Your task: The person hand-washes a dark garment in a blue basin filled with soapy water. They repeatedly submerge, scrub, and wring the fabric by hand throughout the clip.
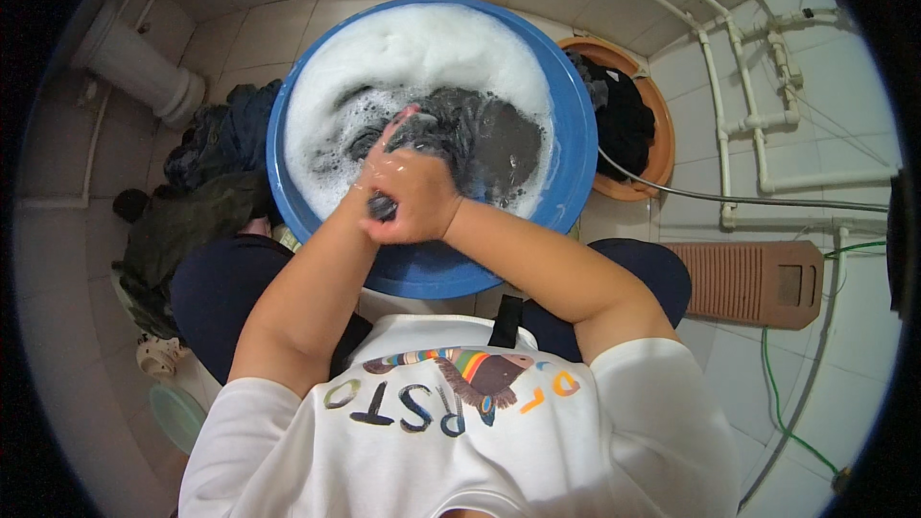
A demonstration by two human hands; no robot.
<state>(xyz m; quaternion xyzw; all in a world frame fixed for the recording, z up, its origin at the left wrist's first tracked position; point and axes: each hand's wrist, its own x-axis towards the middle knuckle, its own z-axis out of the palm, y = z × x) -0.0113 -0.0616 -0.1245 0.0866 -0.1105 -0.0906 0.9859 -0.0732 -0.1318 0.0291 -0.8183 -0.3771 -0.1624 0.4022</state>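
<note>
Over a big blue basin (576,149), my two hands are pressed together. My right hand (424,194) is closed in a fist, and a bunch of wet dark cloth (382,206) pokes out of it. My left hand (387,165), wet with suds, lies against it and partly behind it, closed on the same cloth with one digit pointing up. Further dark grey cloth (460,129) lies in the soapy water just beyond my hands. Thick white foam (413,38) covers the far side and left side of the water. How the cloth runs between my palms is hidden.
An orange-brown basin (664,149) holding black clothes (624,120) stands at the right. Nearby lies a brown washboard (753,283). Dark clothes (206,221) are heaped on the left. White pipes (720,115) line the wall; a thin grey hose (748,200) reaches the blue basin.
</note>
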